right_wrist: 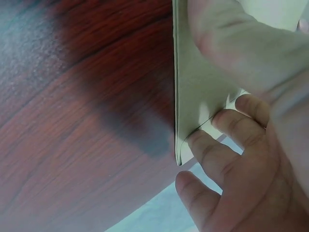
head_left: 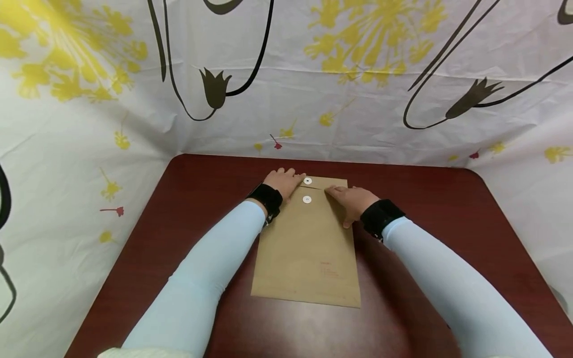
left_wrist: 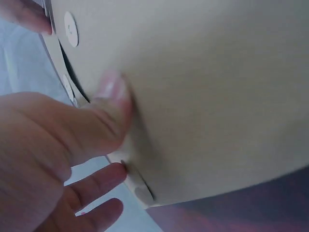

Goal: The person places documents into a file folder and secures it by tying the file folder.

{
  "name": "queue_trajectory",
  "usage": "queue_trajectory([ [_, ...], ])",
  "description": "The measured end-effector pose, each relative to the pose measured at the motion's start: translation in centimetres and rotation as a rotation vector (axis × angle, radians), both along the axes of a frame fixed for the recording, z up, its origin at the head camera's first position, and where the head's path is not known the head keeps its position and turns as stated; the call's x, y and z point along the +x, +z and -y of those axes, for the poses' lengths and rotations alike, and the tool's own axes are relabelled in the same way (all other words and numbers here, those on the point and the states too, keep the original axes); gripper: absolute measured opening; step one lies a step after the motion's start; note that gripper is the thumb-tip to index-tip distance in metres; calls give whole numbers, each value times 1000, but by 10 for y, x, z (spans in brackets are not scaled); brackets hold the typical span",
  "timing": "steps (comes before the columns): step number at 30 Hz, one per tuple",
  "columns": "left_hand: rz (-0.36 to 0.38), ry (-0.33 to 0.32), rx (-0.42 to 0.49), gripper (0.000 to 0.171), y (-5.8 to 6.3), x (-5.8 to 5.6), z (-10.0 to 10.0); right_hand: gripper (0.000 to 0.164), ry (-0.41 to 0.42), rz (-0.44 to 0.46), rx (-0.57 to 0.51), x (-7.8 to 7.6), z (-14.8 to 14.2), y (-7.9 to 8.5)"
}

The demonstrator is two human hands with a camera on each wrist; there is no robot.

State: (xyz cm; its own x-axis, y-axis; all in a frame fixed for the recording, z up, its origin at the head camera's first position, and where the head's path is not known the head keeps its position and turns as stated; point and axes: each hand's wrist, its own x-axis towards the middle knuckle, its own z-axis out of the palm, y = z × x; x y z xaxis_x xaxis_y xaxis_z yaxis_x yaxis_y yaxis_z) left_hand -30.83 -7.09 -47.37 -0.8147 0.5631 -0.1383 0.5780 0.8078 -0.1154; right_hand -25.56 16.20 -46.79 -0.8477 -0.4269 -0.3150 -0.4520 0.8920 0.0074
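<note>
A brown paper envelope point(head_left: 309, 248) lies flat with its flap point(head_left: 329, 182) at the far end. One white button disc point(head_left: 307, 180) is on the flap and another white disc point(head_left: 307, 199) sits just below it. My left hand point(head_left: 282, 183) rests at the envelope's upper left corner; in the left wrist view its thumb point(left_wrist: 113, 96) lies over the envelope's face, with other fingers by the flap edge. On the upper right side, my right hand point(head_left: 353, 201) touches the flap. Its fingertips point(right_wrist: 198, 137) lie along the flap's edge in the right wrist view.
The envelope lies on a dark red-brown wooden table point(head_left: 210, 214) with rounded far corners. White cloth point(head_left: 250, 119) with yellow and dark flower prints hangs behind the table and along its sides. Faint red print point(head_left: 330, 269) marks the envelope's lower right.
</note>
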Motion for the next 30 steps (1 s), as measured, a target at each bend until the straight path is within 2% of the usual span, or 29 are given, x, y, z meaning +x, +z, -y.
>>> queue_trajectory([
  [4,24,-12,-23,87,1,-11,-2,117,16,3,-1,-2,2,-4],
  [7,111,-18,20,86,1,-18,2,118,16,0,8,-3,2,-6],
  [10,206,-17,119,68,1,-24,6,120,7,-7,24,-2,2,-5],
  [12,218,-14,178,50,1,-26,6,121,6,-5,31,-1,2,-4],
  [14,176,-9,217,36,-1,-28,5,121,9,1,35,-1,1,-3],
  [17,77,19,247,27,-4,-31,1,121,15,-3,39,-2,0,-2],
  [20,-4,51,236,20,-7,-34,-5,120,19,-18,41,-3,-1,-2],
  [26,-53,88,164,9,-11,-35,-15,120,23,-28,42,-3,-1,-3],
  [30,-71,95,96,21,-16,-33,-19,120,17,-26,56,-2,1,-2],
])
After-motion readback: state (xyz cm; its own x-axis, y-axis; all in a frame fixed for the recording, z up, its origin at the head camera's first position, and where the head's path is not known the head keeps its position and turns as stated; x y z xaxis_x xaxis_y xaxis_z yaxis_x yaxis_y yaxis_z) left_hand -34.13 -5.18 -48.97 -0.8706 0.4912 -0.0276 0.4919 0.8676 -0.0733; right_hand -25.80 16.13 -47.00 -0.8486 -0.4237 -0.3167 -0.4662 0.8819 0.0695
